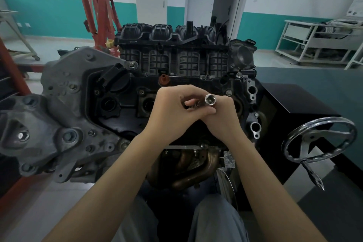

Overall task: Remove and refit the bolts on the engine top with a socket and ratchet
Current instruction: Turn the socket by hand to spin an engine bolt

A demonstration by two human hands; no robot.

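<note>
Right now both hands meet over the middle of the engine top [149, 88]: my right hand [220, 116] has its grip curled round the socket [209, 100], open end tipped up toward me, and my left hand [172, 112] pinches at the tool's other end, fingers bent on what looks like a bolt or the drive end, can't tell which, it's hidden betw. my fingers. No ratchet handle visible, prob. covered or not fitted. Socket is small chromed steel, stiff, light but slick, so I judge it's best held round the barrel w/ thumb and two fingers, not at the polished lip; anything pulled out of it is tiny and would drop straight into a plug well [147, 104] if fumbled. Beyond my hands, the black cover carries bolt heads along its edges, e.g. one just right of my knuckles [228, 92]. Further out: black intake manifold [172, 45] behind, exhaust manifold [196, 165] below my wrists, chrome handwheel [319, 139] on the stand at right, red crane [98, 6] back left.
</note>
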